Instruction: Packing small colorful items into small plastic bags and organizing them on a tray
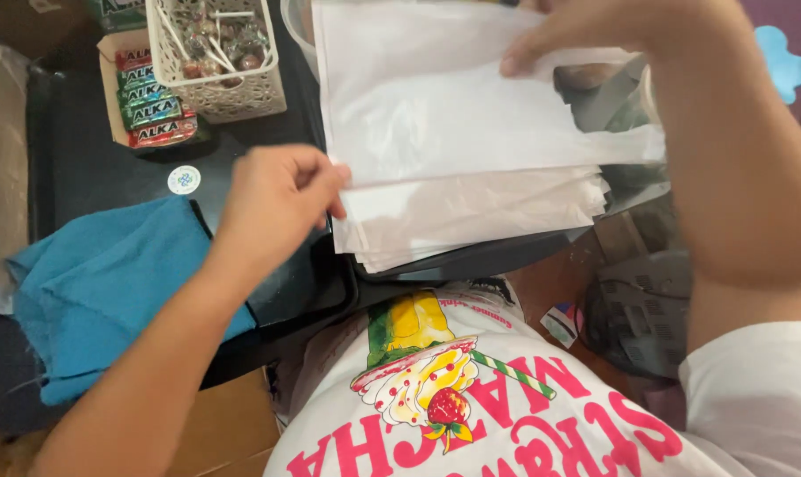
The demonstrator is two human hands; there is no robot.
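Observation:
A stack of thin white plastic bags [471, 212] lies on a dark tray [471, 261] in front of me. My left hand [277, 199] pinches the left edge of the stack, fingers closed on the bags near their lower left corner. My right hand [595, 31] reaches in from the upper right and lifts the top white bag [436, 97] by its far edge, fingertips pressed on it. The lifted bag tilts up off the stack, and its handle cut-out shows at the right.
A blue cloth [100, 283] lies at the left on a black surface [82, 150]. A white mesh basket [215, 53] of wrapped sweets and a box of red and green packets [153, 97] stand at the back left. A dark fan housing [639, 309] sits lower right.

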